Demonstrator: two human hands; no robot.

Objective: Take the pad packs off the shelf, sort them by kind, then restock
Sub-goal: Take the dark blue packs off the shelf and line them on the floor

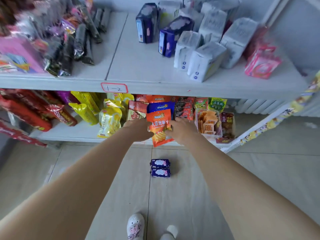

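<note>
Nearest me, on the floor (190, 196) just ahead of my shoes (136, 226), lay two purple pad packs (159, 168), one touching the other, flat and face up. I judged them light and soft, squashy under a squeeze, with slick film wrapping, so best taken across the short sides with the whole hand rather than pinched at a corner.

Beyond them, at the lower shelf (78, 134), both my hands were on an orange crisp bag (160, 129). My left hand (138, 129) pressed against its left edge and my right hand (181, 129) lay against its right edge; the grip on each side looked loosely closed round the bag, though the fingers behind it were hidden. The bag hung tilted over the shelf's front lip, puffy and easily crushed.

Farthest, on the upper shelf (138, 70), the rest of the pad packs stood on end: dark blue packs (147, 23) at the left, white packs (206, 61) crowded beside them, and pink packs (261, 63) at the far right. None of these was held.
</note>
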